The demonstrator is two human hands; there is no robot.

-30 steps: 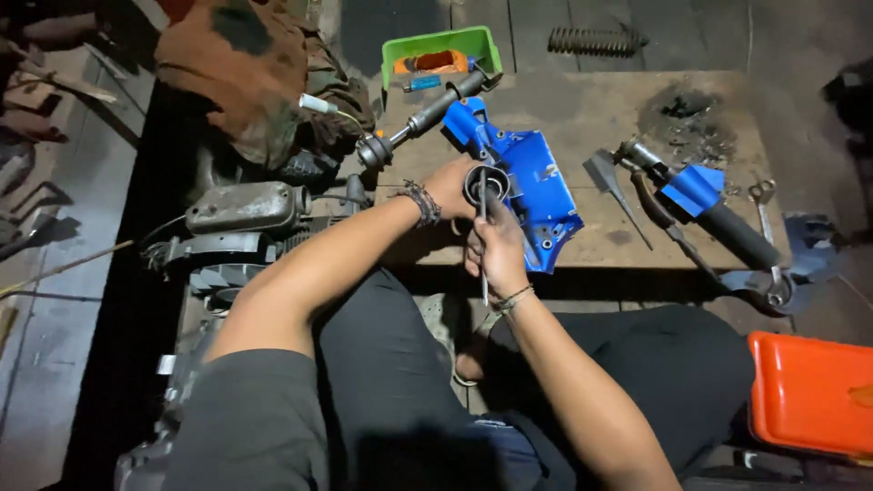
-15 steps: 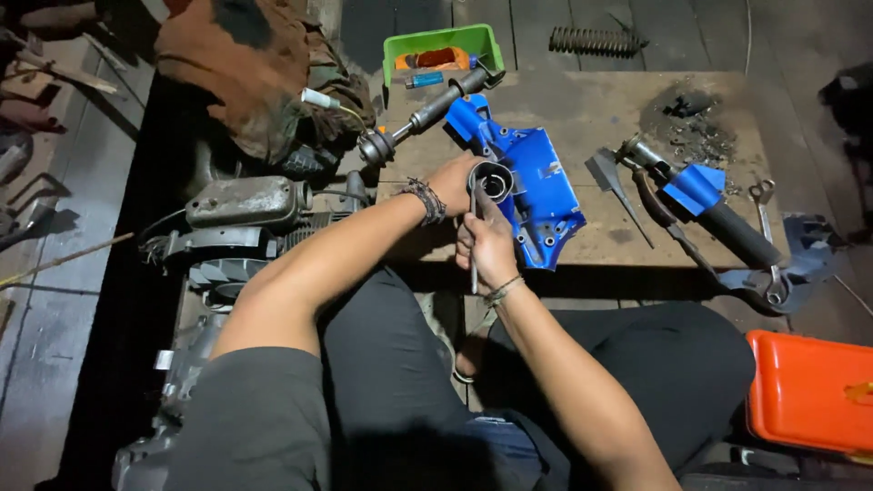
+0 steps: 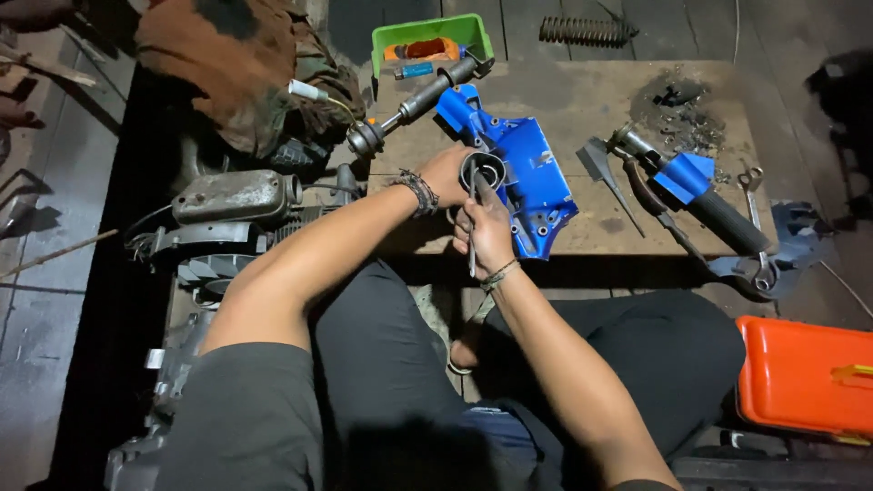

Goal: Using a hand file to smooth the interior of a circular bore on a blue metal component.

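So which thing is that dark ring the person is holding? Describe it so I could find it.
Start at the wooden board, then find the big blue plate at its front edge. The ring sits at the plate's left side, between the left hand and right hand: round, dark and hollow, unlike the flat blue metal.

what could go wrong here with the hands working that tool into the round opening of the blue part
1. The right hand drives a thin metal tool into the round opening while the left hand grips right beside it; a slip could jab those fingers.
2. The blue part lies near the front edge of the wooden board; hard prying might push it off onto the lap.
3. Light is dim, so judging the tool tip looks hard.
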